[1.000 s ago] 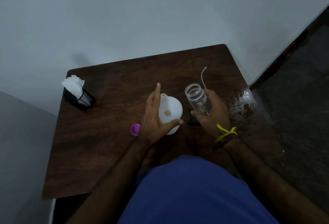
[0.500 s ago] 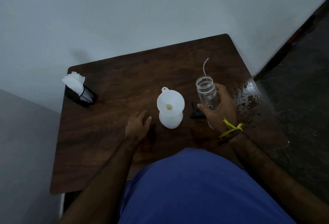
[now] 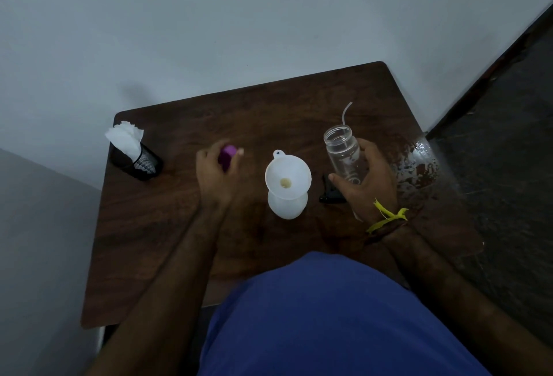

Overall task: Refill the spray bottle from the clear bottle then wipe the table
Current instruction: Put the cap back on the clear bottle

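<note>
A white funnel [image 3: 288, 176] sits in the neck of the white spray bottle [image 3: 287, 208], which stands mid-table. To its right, my right hand [image 3: 369, 187] grips the clear bottle [image 3: 341, 148], upright and uncapped. My left hand [image 3: 215, 178] is left of the funnel and pinches a small purple cap [image 3: 228, 155] in its fingertips, a little blurred. The black spray head [image 3: 329, 193] lies on the table between the white bottle and my right hand, and its thin tube [image 3: 346, 112] shows beyond the clear bottle.
A black mesh holder [image 3: 143, 164] with white tissues [image 3: 125, 139] stands at the left edge of the dark wooden table [image 3: 167, 226]. A wet patch [image 3: 419, 166] glistens at the table's right edge. The wall is close behind; dark floor lies to the right.
My left hand let go of the funnel, dropped to the purple cap on the table and now holds it farther from me. My right hand still holds the clear bottle.
</note>
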